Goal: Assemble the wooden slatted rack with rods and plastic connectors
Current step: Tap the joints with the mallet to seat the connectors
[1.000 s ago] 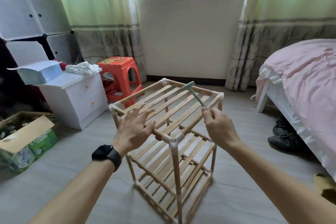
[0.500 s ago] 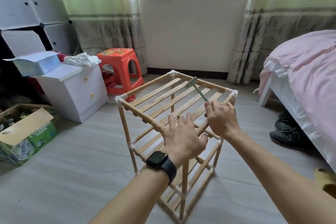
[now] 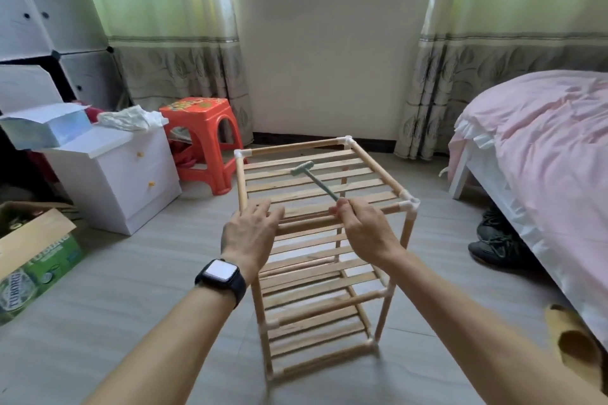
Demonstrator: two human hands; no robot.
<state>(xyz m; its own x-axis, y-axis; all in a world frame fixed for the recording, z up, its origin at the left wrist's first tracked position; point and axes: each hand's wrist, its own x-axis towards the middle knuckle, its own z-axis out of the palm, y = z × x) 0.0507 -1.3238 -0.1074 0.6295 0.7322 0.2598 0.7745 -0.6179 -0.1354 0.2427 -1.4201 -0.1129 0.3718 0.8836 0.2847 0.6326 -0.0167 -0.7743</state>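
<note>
**Both hands at the rack's top tier, hammer in the right**

Rests the left hand point(image 3: 251, 233) flat over the near left corner of the rack's top tier, fingers straight and loosely spread. Pinches the thin handle end of a small pale-green hammer point(image 3: 316, 181) in the right hand point(image 3: 365, 230), thumb and curled fingers closed round it, above the right half of the rack's near top rod. Angles the hammer away and to the left, T-shaped head over the middle of the top slats; touching them or not, cannot tell.

Under both hands, the rack point(image 3: 296, 145): round pale wooden rods, flat smooth slats in several tiers, upright on the grey floor, corners capped with white plastic connectors point(image 3: 409, 205).

Wears a black square-faced watch point(image 3: 221, 276) on the left wrist, nearer than the rack. Left of the rack, an orange plastic stool point(image 3: 197, 122); right of the rack, a bed point(image 3: 543, 141) under a wrinkled pink cover.
</note>
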